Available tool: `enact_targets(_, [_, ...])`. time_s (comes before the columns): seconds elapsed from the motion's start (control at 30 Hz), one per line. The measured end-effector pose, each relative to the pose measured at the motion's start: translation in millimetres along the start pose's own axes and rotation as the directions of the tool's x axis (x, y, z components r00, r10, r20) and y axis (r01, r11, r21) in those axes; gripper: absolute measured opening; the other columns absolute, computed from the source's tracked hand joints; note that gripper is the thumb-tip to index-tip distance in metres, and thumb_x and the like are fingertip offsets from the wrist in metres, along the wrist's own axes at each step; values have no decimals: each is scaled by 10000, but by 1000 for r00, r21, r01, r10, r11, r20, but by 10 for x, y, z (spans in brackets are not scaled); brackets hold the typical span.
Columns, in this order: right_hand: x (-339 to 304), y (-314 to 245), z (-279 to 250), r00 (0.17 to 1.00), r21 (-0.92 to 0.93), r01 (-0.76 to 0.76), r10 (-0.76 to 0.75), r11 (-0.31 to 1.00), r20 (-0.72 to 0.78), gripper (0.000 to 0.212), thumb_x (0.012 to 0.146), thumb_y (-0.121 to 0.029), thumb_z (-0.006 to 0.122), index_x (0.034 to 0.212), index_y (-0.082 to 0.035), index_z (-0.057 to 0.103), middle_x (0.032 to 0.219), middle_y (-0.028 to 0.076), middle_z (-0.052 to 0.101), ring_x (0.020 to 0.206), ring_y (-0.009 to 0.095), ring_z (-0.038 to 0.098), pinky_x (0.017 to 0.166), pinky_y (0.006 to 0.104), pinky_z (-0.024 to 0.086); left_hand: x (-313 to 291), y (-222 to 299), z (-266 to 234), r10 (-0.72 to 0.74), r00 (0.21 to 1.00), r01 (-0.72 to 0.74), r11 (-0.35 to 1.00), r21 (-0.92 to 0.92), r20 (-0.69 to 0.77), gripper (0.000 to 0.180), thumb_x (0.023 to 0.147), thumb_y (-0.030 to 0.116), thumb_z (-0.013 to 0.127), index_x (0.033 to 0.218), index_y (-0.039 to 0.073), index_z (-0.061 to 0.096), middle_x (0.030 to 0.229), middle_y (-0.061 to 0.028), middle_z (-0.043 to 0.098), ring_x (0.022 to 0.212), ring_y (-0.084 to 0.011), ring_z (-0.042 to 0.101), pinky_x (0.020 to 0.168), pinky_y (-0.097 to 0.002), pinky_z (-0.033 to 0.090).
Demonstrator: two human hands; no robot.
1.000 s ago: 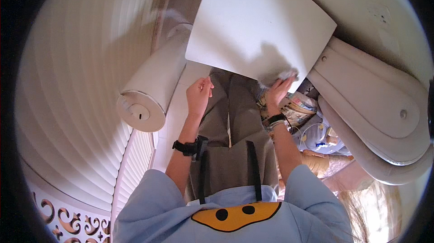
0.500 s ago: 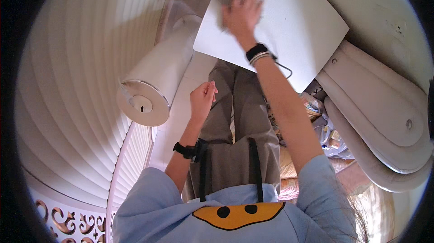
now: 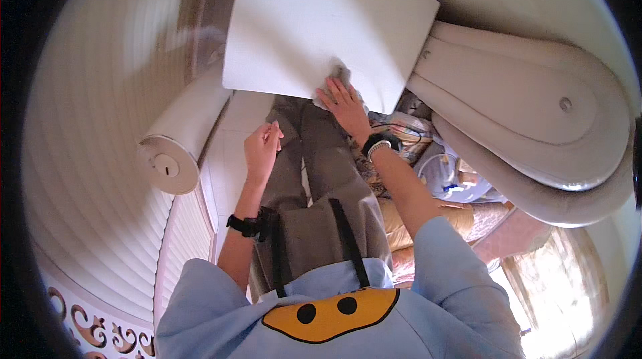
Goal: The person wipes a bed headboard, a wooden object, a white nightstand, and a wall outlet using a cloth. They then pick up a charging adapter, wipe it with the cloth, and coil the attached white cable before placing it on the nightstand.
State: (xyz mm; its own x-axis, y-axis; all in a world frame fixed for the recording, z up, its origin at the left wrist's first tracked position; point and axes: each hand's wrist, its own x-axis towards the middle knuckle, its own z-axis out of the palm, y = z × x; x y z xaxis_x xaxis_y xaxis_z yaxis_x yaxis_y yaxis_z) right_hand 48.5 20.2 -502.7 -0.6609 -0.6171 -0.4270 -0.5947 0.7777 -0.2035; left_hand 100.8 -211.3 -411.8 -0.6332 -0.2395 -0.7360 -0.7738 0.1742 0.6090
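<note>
- Right hand [image 3: 346, 106]: open, laid flat over the grey cloth [image 3: 340, 73], seemingly to press it against the white panel [image 3: 314, 18].
- Cloth: at panel's 6 o'clock, by the near edge; rumpled, spreading past the fingertips.
- Left hand [image 3: 261, 150]: fingers curled in, nothing visible inside; off the panel at its 7 o'clock, probably to leave the surface free.
- White cylinder [image 3: 190, 110]: panel's 8 o'clock, untouched.

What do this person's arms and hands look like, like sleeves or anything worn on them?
The left hand and right hand are ungloved, below light-blue short sleeves. The left wrist wears a black strap with a bulky dark piece; the right has a dark wristband beside a pale, beaded-looking bracelet.
</note>
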Motion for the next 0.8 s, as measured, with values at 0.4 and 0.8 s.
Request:
enact_targets(0.4, [-1087, 271, -283, 640, 861, -333, 578, -385, 506, 718, 908, -410, 474, 1394, 39, 195, 1393, 221, 320, 1296, 322, 310, 1046, 356, 266, 179, 485, 1716, 132, 798, 95, 936, -339, 588, 595, 888, 353, 570, 1382, 114, 341, 1381, -118, 352, 1225, -212, 396, 984, -323, 355])
enact_targets(0.8, [-1404, 439, -1238, 544, 943, 235, 836, -234, 72, 501, 964, -347, 280, 1226, 48, 443, 1180, 183, 525, 1099, 266, 510, 943, 375, 397, 1209, 1744, 3111, 318, 905, -67, 762, -644, 283, 522, 824, 426, 561, 1106, -12, 541, 1004, -164, 613, 888, -295, 592, 789, -361, 457])
